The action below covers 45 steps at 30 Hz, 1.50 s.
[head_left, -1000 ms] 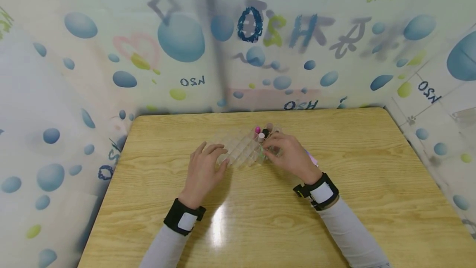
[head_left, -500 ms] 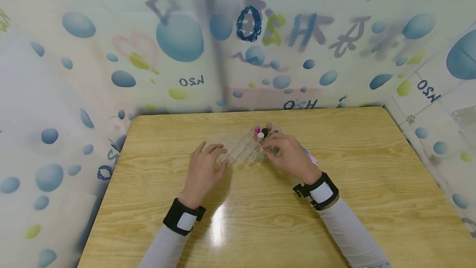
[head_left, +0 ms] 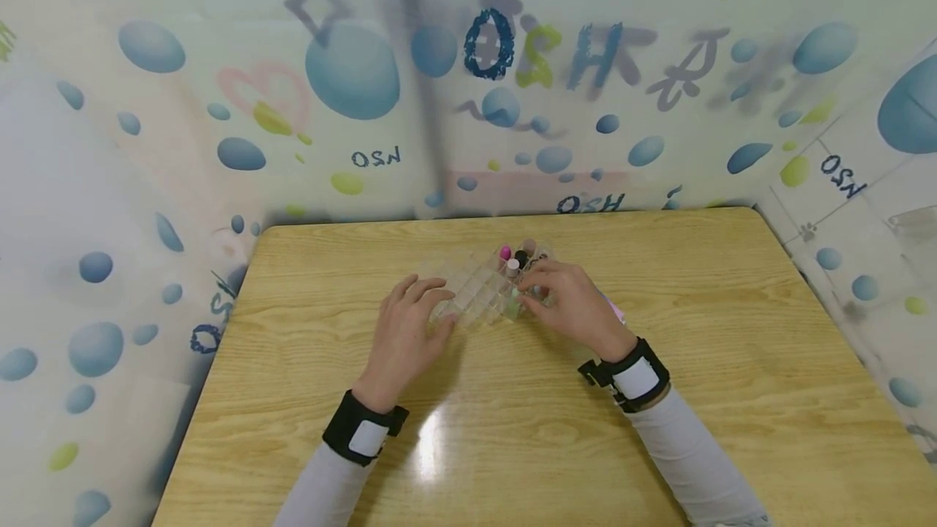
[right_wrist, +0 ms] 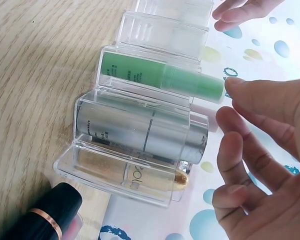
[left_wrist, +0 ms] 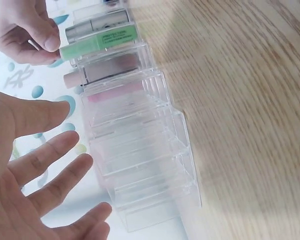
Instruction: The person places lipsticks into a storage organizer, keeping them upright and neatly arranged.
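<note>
A clear stepped cosmetic organizer [head_left: 476, 287] stands on the table, its right-hand compartments holding lipsticks and tubes. My right hand [head_left: 574, 307] is at a green cosmetic tube [right_wrist: 160, 77] that sits in one compartment. The thumb touches the end of its pale cap and the index finger is close beside it. At the organizer's left end, my left hand [head_left: 406, 332] has its fingers spread, with no object in its grasp; whether the fingertips touch the plastic is unclear. Next to the green tube sit a silver tube [right_wrist: 140, 130] and a pinkish tube [left_wrist: 107, 70].
Behind my right hand are a magenta-capped lipstick [head_left: 505, 253], a black cap [head_left: 520, 259] and a white cap [head_left: 512, 267]. A black tube with a gold ring [right_wrist: 47, 215] shows beside the organizer. Something purple [head_left: 615, 309] lies partly hidden by the right wrist. A patterned curtain [head_left: 351, 128] borders the table.
My left hand has shifted slightly right, closer along the organizer's left end. The right hand stays at the green tube with hardly any movement.
</note>
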Tool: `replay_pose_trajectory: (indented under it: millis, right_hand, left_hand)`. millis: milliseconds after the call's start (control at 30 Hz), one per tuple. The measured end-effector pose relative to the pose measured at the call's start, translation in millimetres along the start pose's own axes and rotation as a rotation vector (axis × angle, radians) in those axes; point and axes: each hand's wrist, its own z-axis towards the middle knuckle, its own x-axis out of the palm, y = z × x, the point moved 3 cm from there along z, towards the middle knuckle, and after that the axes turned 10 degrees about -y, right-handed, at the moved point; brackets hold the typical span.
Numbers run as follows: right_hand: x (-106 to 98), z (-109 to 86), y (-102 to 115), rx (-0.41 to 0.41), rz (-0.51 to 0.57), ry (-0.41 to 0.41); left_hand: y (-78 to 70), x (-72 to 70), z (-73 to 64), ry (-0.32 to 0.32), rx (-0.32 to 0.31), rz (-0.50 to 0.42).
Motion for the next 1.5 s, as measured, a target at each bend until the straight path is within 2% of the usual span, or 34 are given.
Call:
replay_pose_trajectory:
  millis: [200,367,500,733,900,1067,1333,1500]
  right_hand:
    - [-4.9,-1.3,2.4,0.011,0.014,0.002]
    - [-15.6,-2.7,1.5,0.01,0.019,-0.034]
    - [-26.6,-5.3,-1.5,0.027,0.029,-0.066]
    - [-42.2,-10.6,-8.8,0.05,-0.016,-0.101]
    - [-48.0,-17.3,-16.3,0.102,-0.053,-0.083]
    - [-48.9,-22.7,-25.6,0.17,-0.099,-0.023]
    - [-43.0,-31.7,-38.7,0.298,-0.191,0.241]
    - [-37.4,-36.3,-45.6,0.353,-0.223,0.314]
  left_hand:
    - [-7.5,2.6,-0.1,0.017,-0.002,-0.04]
    - [-16.5,6.5,1.3,0.022,0.021,-0.089]
    - [-23.3,10.3,1.9,0.052,0.033,-0.114]
    - [-33.1,14.8,-1.3,0.083,0.036,-0.14]
    - [-37.2,17.8,-4.3,0.084,0.053,-0.14]
    - [-40.2,21.9,-7.7,0.096,0.066,-0.154]
    - [-48.5,28.0,-13.6,0.108,0.105,-0.174]
    - [-51.8,31.8,-16.5,0.152,0.089,-0.163]
